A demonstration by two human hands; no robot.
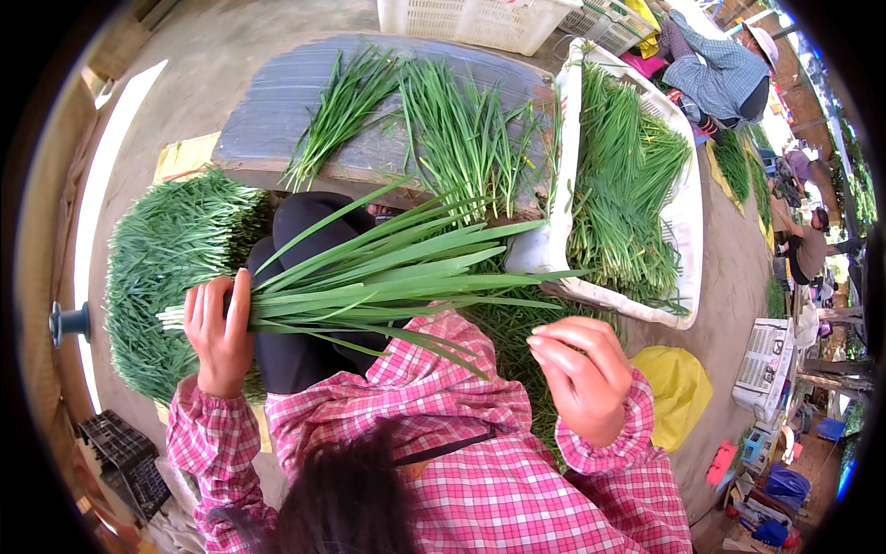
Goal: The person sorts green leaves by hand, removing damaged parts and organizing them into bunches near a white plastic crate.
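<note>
My left hand [220, 325] is closed round a bunch of garlic chives [388, 268] near its white stem ends. The long flat green leaves fan out to the right across my dark-clad knees. To the right of the leaf tips is my right hand [583, 374], its fingers bent and drawn together toward the thumb; nothing shows between the fingertips. Two loose bundles of chives, one on the left [346, 106] and one on the right [459, 129], lie on the low grey board [263, 115] in front of me.
A big stack of chives [171, 277] sits to my left. On the right stands a white crate [685, 254] heaped with chives; more lie on the floor beneath it. A yellow sack [672, 392], a black crate [129, 462] and a co-worker [720, 78] are around me.
</note>
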